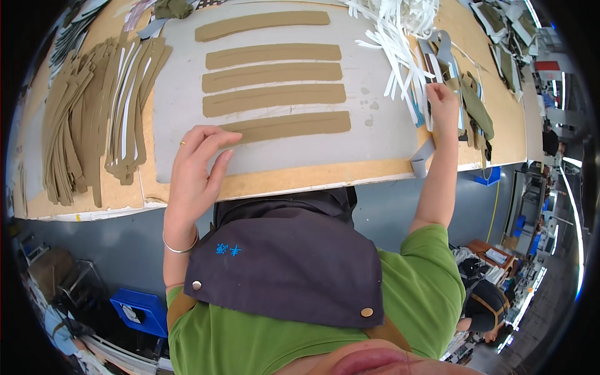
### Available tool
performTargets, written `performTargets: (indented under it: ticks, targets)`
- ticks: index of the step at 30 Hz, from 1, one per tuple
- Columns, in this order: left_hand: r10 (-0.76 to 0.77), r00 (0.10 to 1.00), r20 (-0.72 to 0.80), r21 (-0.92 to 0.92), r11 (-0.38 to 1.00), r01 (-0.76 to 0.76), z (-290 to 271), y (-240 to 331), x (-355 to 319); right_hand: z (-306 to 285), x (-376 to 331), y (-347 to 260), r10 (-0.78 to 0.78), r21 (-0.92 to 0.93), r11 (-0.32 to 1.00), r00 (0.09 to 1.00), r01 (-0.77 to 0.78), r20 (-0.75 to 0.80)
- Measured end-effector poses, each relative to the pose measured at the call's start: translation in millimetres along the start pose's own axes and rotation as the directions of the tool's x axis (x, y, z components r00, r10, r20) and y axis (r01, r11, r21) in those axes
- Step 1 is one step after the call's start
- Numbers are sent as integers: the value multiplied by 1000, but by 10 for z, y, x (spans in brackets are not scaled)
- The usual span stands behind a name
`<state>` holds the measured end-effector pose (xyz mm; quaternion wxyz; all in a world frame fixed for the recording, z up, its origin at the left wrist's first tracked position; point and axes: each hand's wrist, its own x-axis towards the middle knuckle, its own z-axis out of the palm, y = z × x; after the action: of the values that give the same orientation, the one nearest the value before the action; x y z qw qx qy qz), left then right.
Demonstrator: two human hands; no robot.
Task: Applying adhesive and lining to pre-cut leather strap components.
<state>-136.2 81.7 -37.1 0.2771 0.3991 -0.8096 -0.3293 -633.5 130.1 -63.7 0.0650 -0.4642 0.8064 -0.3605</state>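
Observation:
Several khaki fabric strips lie flat, one above another, on a grey sheet. My left hand is over the left end of the nearest strip, its thumb and fingers apart; whether the fingertips press on the cloth is hard to tell. Off to the right, my right hand is closed in a pinch beside a tangle of narrow white strips. What those fingertips hold, if anything, is too small to make out.
The grey sheet covers the middle of a wooden table. Bundles of khaki strips are heaped at the left. Dark and olive fabric pieces lie right of my right hand. A grey looped band rests at the front edge.

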Motion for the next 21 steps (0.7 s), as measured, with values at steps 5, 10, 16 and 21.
performTargets:
  ticks: [5, 10, 16, 21]
  targets:
    - [13, 1000, 19, -9, 1000, -13, 51, -35, -22, -225, -141, -199, 124, 499, 830, 955, -247, 268]
    - [1, 998, 58, -13, 1000, 0, 85, -35, -20, 17, -317, -145, 128, -159, 981, 986, -110, 108]
    - [84, 996, 30, -8, 996, -84, 77, -29, 29, -274, -348, -469, 4, 63, 998, 957, 15, -291]
    - [276, 961, 28, -127, 954, -270, 225, 466, 121, 72, -1187, -1768, -461, 391, 883, 644, 260, 611]
